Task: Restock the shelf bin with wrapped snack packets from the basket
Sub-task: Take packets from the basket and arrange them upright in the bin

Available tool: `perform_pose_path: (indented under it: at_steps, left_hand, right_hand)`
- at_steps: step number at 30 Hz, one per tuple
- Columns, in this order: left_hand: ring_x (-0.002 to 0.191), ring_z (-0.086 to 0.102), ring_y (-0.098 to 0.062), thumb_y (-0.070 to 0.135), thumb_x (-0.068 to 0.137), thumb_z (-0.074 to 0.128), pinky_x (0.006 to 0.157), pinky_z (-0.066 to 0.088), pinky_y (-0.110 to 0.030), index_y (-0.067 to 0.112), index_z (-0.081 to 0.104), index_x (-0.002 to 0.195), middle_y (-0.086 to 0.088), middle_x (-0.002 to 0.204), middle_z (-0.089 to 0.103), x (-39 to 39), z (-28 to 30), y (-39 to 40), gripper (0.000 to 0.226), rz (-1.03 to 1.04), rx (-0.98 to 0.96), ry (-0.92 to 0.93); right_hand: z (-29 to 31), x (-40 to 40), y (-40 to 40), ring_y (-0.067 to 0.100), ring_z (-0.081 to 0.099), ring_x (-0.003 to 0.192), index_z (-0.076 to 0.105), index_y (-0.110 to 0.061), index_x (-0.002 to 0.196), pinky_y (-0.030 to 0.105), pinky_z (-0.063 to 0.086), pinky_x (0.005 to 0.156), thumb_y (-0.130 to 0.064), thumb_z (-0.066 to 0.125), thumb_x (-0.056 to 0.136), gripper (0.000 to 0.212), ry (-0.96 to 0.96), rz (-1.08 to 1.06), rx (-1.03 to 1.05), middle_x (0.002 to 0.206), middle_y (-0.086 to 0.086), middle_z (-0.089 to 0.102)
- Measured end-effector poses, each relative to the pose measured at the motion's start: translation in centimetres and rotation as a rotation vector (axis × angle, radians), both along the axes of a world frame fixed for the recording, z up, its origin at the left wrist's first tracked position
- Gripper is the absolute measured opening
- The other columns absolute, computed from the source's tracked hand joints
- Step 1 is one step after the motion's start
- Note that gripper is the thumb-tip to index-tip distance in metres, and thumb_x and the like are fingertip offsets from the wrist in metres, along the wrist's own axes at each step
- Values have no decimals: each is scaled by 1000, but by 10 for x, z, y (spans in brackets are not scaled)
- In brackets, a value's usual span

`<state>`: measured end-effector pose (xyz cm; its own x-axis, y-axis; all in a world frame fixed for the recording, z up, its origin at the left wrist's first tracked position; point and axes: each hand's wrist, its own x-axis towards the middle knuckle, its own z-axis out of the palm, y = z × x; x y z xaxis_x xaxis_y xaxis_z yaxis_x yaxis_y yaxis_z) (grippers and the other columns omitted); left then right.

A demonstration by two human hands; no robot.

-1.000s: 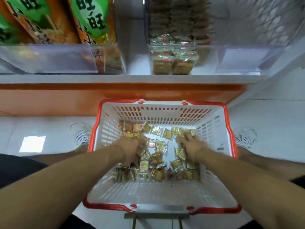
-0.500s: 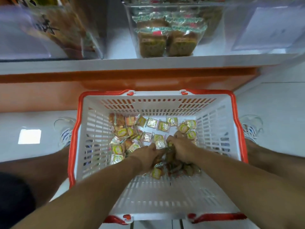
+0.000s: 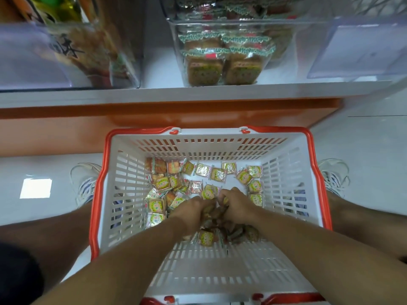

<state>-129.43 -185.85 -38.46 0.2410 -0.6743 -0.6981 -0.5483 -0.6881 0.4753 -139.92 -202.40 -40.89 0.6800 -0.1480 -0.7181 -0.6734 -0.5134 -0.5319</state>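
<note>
Closing together since a second ago, the left hand (image 3: 193,209) and right hand (image 3: 236,204) now grip a heap of snack packets (image 3: 217,213) mid-floor in the basket (image 3: 123,194), ready to lift toward the clear shelf bin (image 3: 222,29).

Left hand (image 3: 191,211) and right hand (image 3: 236,205), apart a second ago, have been brought together over the middle of the basket (image 3: 123,194). Snack packets (image 3: 214,213) have been gathered into a clump between the curled fingers; fewer lie spread beside the right hand.
</note>
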Motion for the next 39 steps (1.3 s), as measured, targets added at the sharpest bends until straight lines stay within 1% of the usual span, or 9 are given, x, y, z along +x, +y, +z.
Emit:
perform_pose_path:
  at_steps: [4,9,12,17,21,26,31,34,39]
  left_hand:
    - [101,62,-17,16,94,68,86,47,-20,38,48,150,-8,130,60,11,7,-1,63,173,-100,111]
    - [48,56,-10,5,101,55,48,48,-24,30,49,148,-8,77,66,27,33,-14,54,607,-59,363]
    - [73,69,-26,8,106,48,77,64,-43,27,51,144,-19,97,73,40,67,-22,43,863,-41,647]
    - [88,75,-40,21,109,38,70,65,-45,7,58,133,-25,106,74,50,135,-39,34,999,-161,995]
    - [74,70,-31,17,106,42,69,63,-46,-1,59,131,-22,105,69,56,194,-53,35,1003,-276,1053]
    - [64,74,-23,10,103,39,57,65,-41,6,64,120,-14,81,74,61,274,-52,30,963,-340,981]
    - [89,74,-31,25,106,41,67,65,-49,6,77,113,-24,115,74,57,343,-50,40,1001,-584,1145]
    - [98,71,-32,59,92,61,79,64,-50,7,76,116,-28,126,68,52,368,-51,59,966,-683,1136]
    - [120,65,-35,46,81,80,87,61,-52,11,77,116,-23,132,66,48,374,-55,50,937,-711,1144]
  right_hand:
    - [10,6,-6,13,63,82,67,-22,86,16,48,58,-11,91,67,32,13,-172,76,96,-4,66]
    - [51,21,-22,26,62,113,67,-14,95,29,52,78,-6,84,78,26,-4,-188,84,131,9,62]
    - [100,35,-31,12,63,78,64,-21,92,18,47,53,-7,87,74,33,-52,-88,80,117,3,64]
    - [198,53,-29,13,64,52,62,-21,95,21,46,47,-4,90,70,41,-170,-80,108,75,1,68]
    - [274,53,-28,17,57,67,64,-23,93,29,43,58,-16,95,63,44,-294,-49,-16,99,15,71]
    - [362,48,-31,-2,57,64,64,-31,88,13,42,56,-26,98,57,46,-636,-123,-66,88,-8,66]
    - [395,58,-21,4,61,95,64,-30,91,9,41,78,-17,96,60,46,-1109,-273,-110,103,-6,57]
    - [393,66,-14,5,62,101,65,-32,93,6,42,81,-25,93,62,42,-1183,-291,-113,106,-9,57]
    - [387,67,-19,1,63,101,64,-37,93,4,43,79,-8,86,60,49,-1175,-264,-129,108,-16,54]
